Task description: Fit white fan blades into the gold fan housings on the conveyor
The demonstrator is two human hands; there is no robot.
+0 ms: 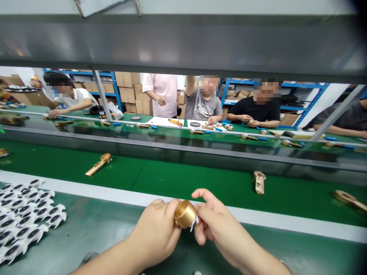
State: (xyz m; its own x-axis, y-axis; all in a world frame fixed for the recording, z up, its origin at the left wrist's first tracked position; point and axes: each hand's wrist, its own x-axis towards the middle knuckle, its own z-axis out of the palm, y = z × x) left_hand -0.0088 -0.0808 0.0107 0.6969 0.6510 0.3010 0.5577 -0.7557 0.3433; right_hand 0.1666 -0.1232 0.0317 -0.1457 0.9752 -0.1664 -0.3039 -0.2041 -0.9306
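My left hand [159, 229] is closed around a gold-coloured part with a round cup-shaped head [185, 214]. The hand covers the rest of the part, and the cup's opening faces up and to the left. At the cup's lower right edge a bit of a white piece [194, 224] with pointed tips sticks out. My right hand [216, 221] is close against that side. Its thumb is at the cup's edge, the index finger is raised, and the other fingertips curl below, apart from the thumb.
White-bladed pieces with dark round centres [25, 210] lie at left on the green worktop [100, 217]. Beyond runs a green belt [172, 173] with gold ring-headed handles [99, 165]. A metal shelf [183, 46] hangs overhead. Several people sit or stand across the line.
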